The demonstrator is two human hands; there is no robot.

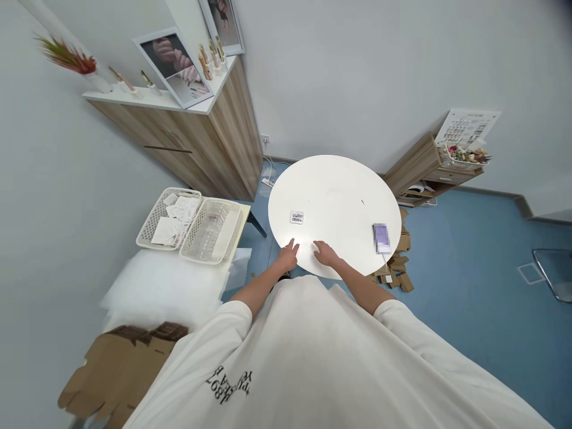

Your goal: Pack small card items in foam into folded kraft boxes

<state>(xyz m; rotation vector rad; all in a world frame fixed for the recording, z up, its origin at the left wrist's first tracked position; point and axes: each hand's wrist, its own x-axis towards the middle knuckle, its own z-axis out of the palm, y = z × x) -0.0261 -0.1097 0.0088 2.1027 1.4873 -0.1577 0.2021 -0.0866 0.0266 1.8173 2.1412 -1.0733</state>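
My left hand [288, 255] rests on the near edge of a round white table [339, 179], fingers stretched out and apart, holding nothing. My right hand [325, 252] lies flat on the table just beside it, fingers also spread and empty. A small clear packet with dark print [297, 217] lies on the table a little beyond my left hand. A purple phone [381, 238] with a white cable sits near the table's right edge.
Two white mesh baskets [171, 221] [211, 229] stand on a low surface at left, above white foam sheets [161, 289] and flat cardboard [120, 363]. Small cardboard boxes [397, 271] lie on the blue floor under the table. Wooden cabinets [201, 137] [420, 170] line the wall.
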